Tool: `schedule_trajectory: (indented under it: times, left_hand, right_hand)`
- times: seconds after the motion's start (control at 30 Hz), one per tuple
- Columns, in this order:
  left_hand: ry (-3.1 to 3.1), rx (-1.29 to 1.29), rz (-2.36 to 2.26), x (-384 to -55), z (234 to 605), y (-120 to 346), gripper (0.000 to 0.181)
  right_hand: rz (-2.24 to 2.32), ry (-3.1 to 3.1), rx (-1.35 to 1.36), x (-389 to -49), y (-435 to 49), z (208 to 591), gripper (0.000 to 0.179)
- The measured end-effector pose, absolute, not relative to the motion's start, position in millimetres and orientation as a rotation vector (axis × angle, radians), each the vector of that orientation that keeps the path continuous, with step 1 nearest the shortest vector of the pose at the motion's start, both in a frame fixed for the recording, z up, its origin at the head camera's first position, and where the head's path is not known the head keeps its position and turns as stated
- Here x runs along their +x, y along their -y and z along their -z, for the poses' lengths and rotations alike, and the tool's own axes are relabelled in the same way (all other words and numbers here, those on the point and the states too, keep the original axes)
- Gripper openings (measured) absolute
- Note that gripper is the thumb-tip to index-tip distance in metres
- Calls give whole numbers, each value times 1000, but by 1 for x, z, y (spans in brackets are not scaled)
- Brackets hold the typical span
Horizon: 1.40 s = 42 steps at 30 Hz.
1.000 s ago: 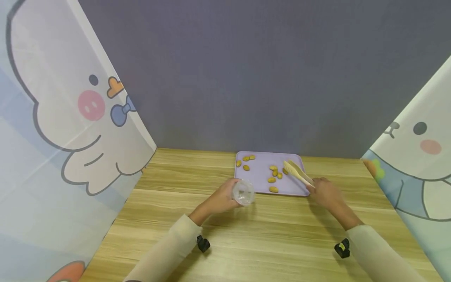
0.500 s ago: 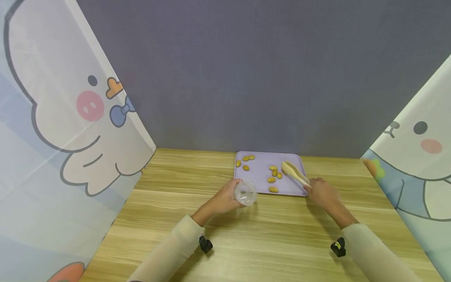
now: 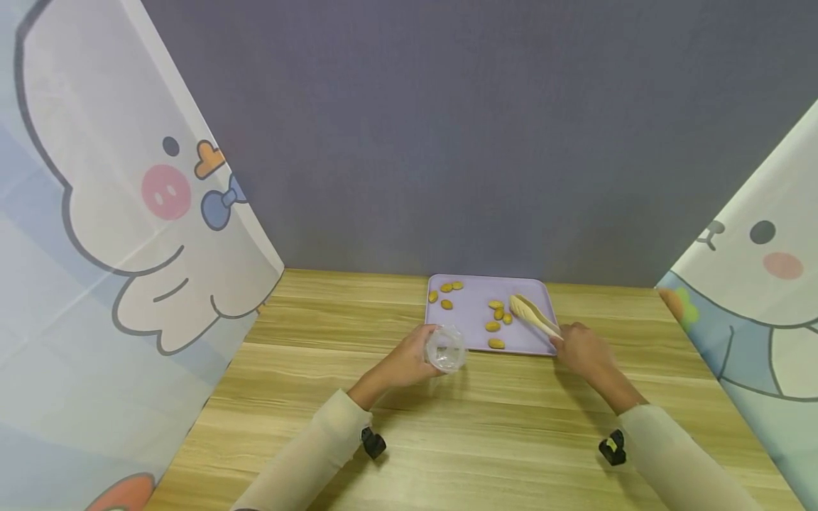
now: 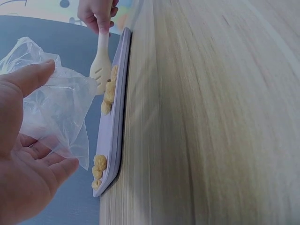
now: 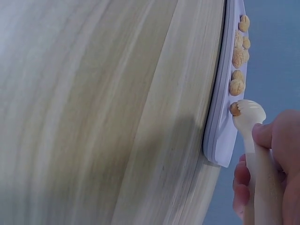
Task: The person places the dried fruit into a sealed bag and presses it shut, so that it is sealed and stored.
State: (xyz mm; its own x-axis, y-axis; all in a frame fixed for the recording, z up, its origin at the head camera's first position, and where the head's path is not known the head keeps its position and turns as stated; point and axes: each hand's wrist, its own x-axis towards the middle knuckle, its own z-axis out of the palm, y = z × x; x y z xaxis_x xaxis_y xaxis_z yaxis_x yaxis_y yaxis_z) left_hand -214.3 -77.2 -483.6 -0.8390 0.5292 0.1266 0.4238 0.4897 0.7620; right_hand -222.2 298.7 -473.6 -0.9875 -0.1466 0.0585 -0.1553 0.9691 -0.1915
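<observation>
Left hand [image 3: 409, 356] grasps a clear plastic bag [image 4: 70, 101], thumb on one side and fingers on the other; I see the bag held up off the wooden table [image 3: 447, 440], its open mouth near the tray's front-left corner in my head feed. Right hand [image 3: 583, 348] is clenched round the handles of pale cream tongs [image 3: 535, 316], just beside the front-right corner of the lilac tray [image 3: 468, 323]. The tongs reach in over the tray, slotted heads towards its right half. On the right wrist feed I note one tan, wrinkled nut [image 5: 235, 109] at the heads, partly covered by them; I cannot tell whether it is pinched. Other nuts [image 3: 498, 313] lie on the tray: I count five in a loose group left of the tongs, one of these near the front rim, and four more towards the back-left corner. Behind the table I have a dark grey panel [image 3: 447, 142], with a cartoon-printed sheet [image 3: 83, 341] on the left and another printed sheet [image 3: 782, 305] on the right.
</observation>
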Motion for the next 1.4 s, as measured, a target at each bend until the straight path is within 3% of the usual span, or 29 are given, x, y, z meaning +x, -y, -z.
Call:
schedule_trajectory:
  times: [0.8,1.4]
  left_hand:
    - [-2581,824,-1306,-217,487,75,80]
    - [-2602,800,-1320,-220,486,73,81]
  right_hand:
    - [-304,2977,330,-212,-303,454,28]
    - [-314,2815,500,-180,-273,422,35]
